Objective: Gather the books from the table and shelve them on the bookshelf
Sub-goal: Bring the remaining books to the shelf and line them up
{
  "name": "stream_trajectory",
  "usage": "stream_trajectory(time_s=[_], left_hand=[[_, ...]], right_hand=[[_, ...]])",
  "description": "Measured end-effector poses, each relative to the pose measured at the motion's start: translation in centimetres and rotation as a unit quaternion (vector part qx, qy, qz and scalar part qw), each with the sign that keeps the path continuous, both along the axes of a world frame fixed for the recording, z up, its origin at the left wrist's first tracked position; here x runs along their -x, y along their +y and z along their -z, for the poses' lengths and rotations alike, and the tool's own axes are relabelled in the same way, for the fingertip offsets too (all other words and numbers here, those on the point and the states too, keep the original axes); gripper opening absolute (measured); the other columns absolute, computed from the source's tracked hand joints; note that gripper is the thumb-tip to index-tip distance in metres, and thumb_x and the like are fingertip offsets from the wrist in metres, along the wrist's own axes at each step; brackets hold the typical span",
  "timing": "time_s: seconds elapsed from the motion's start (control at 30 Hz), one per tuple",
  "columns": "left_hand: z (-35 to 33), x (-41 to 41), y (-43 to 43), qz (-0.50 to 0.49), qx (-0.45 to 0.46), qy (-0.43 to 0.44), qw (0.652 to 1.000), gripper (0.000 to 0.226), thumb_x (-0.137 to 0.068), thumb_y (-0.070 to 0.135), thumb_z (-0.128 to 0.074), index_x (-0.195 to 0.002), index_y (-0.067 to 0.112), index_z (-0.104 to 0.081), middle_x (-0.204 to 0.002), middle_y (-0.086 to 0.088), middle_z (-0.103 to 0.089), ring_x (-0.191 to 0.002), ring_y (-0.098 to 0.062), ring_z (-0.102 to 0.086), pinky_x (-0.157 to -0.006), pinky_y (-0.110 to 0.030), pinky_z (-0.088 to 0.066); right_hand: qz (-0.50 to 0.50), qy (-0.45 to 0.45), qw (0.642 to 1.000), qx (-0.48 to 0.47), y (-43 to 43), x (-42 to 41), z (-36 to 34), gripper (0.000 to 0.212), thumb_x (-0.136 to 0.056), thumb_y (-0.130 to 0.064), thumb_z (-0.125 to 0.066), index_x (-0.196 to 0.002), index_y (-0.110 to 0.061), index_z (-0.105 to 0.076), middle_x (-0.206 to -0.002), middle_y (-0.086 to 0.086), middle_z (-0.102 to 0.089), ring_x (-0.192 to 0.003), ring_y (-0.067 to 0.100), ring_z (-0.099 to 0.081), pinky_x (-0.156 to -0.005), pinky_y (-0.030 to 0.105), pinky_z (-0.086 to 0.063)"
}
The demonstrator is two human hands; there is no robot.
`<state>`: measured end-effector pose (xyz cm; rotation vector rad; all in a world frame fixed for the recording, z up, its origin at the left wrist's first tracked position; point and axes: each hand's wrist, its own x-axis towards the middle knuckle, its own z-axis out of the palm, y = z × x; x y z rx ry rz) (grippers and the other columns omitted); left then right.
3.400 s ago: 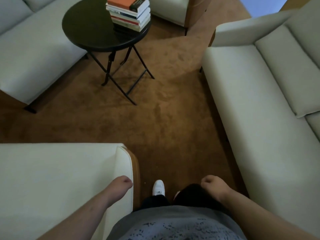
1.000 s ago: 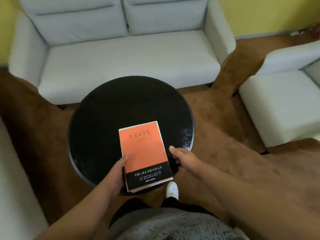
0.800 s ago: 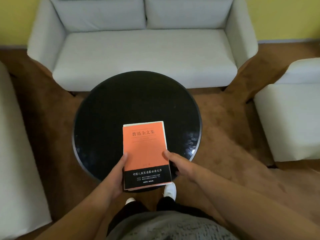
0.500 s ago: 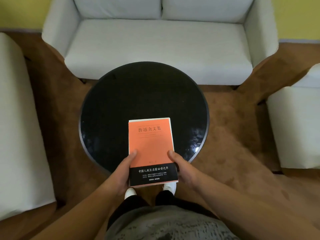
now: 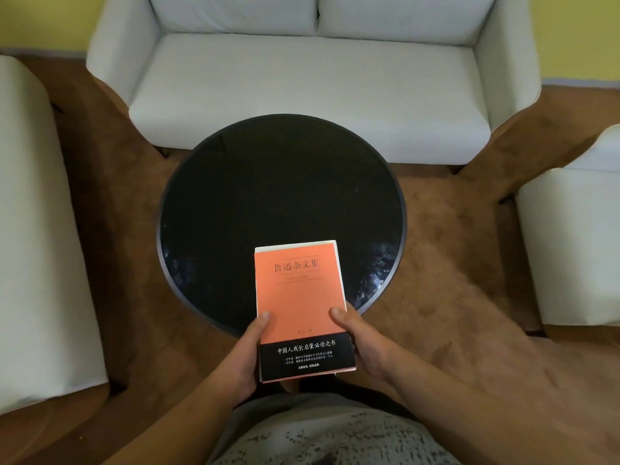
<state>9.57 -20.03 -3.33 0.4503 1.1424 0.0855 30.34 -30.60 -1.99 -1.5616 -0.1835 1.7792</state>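
Note:
A stack of books (image 5: 297, 297), topped by an orange book with a black band, is held level over the near edge of the round black table (image 5: 268, 189). The books under the top one are almost hidden; only pale page edges show along the far and right sides. My left hand (image 5: 246, 352) grips the stack's left side, thumb on the orange cover. My right hand (image 5: 364, 340) grips the right side, its thumb on the cover too. The bookshelf is out of view.
A white two-seat sofa (image 5: 302, 85) stands just behind the table. A white seat (image 5: 37, 229) fills the left side and a white armchair (image 5: 573, 243) the right. Brown carpet (image 5: 446, 280) lies around the table.
I walked up to the table from across the room. Both hands closed on the stack's sides and drew it toward my body, past the table's near edge.

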Motion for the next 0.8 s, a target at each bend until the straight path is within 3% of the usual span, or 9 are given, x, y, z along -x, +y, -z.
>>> stream_trajectory(time_s=[0.1, 0.2, 0.3, 0.43, 0.53, 0.63, 0.8], left_hand=[[-0.3, -0.1, 0.7, 0.005, -0.013, -0.017, 1.0, 0.087, -0.068, 0.066, -0.074, -0.135, 0.016, -0.053, -0.125, -0.019, -0.069, -0.115, -0.038, -0.067, -0.101, -0.055, -0.049], [-1.3, -0.2, 1.1, -0.014, 0.004, -0.046, 0.999, 0.096, -0.058, 0.061, -0.086, -0.135, 0.016, -0.051, -0.128, -0.021, -0.066, -0.119, -0.04, -0.063, -0.108, -0.059, -0.042], [-2.4, 0.4, 0.5, -0.041, -0.004, -0.053, 0.998, 0.096, -0.059, 0.063, -0.083, -0.136, 0.017, -0.049, -0.126, -0.021, -0.068, -0.115, -0.04, -0.066, -0.099, -0.056, -0.05], [-4.9, 2.6, 0.3, -0.078, -0.077, -0.064, 0.992, 0.097, -0.063, 0.067, -0.078, -0.14, 0.019, -0.046, -0.131, -0.021, -0.065, -0.12, -0.041, -0.062, -0.106, -0.06, -0.043], [-7.3, 4.9, 0.7, -0.123, -0.11, -0.052, 0.985, 0.084, -0.07, 0.063, -0.072, -0.135, 0.015, -0.05, -0.121, -0.019, -0.071, -0.107, -0.038, -0.07, -0.087, -0.05, -0.056], [-8.7, 8.4, 0.1, -0.168, -0.154, -0.046, 0.973, 0.071, -0.08, 0.058, -0.061, -0.132, 0.011, -0.052, -0.109, -0.015, -0.076, -0.094, -0.031, -0.075, -0.067, -0.034, -0.062], [-10.8, 16.6, -1.8, -0.234, -0.196, -0.056, 0.951, 0.069, -0.078, 0.065, -0.061, -0.129, 0.019, -0.056, -0.116, -0.011, -0.074, -0.103, -0.03, -0.073, -0.073, -0.03, -0.061]], right_hand=[[-0.011, -0.015, 1.0, -0.003, 0.4, -0.4, -0.2, 0.079, -0.068, -0.074, -0.069, -0.135, -0.038, -0.05, -0.113, -0.011, -0.078, -0.099, 0.006, -0.075, -0.081, 0.029, -0.053], [0.009, -0.005, 1.0, -0.001, 0.8, -0.6, -0.3, 0.073, -0.073, -0.061, -0.072, -0.135, -0.028, -0.052, -0.109, -0.003, -0.08, -0.097, 0.013, -0.077, -0.073, 0.026, -0.06], [0.028, 0.0, 1.0, -0.013, 1.2, -0.3, -1.5, 0.072, -0.074, -0.05, -0.077, -0.135, -0.023, -0.05, -0.111, 0.006, -0.079, -0.097, 0.023, -0.078, -0.071, 0.03, -0.062], [-0.027, -0.053, 0.997, -0.054, 3.3, 1.1, -5.2, 0.07, -0.074, -0.052, -0.069, -0.135, -0.026, -0.045, -0.123, 0.006, -0.07, -0.105, 0.022, -0.074, -0.083, 0.034, -0.061], [-0.079, -0.094, 0.987, -0.105, 5.2, 3.2, -8.1, 0.07, -0.076, -0.054, -0.066, -0.138, -0.029, -0.044, -0.126, 0.002, -0.069, -0.111, 0.018, -0.072, -0.097, 0.038, -0.057], [-0.128, -0.088, 0.979, -0.135, 7.0, 6.3, -10.5, 0.072, -0.078, -0.059, -0.074, -0.137, -0.034, -0.042, -0.125, -0.002, -0.069, -0.109, 0.016, -0.072, -0.087, 0.031, -0.057], [-0.205, -0.065, 0.964, -0.158, 9.6, 14.1, -13.1, 0.07, -0.074, -0.048, -0.081, -0.132, -0.032, -0.044, -0.123, 0.002, -0.07, -0.103, 0.015, -0.075, -0.078, 0.026, -0.059]])
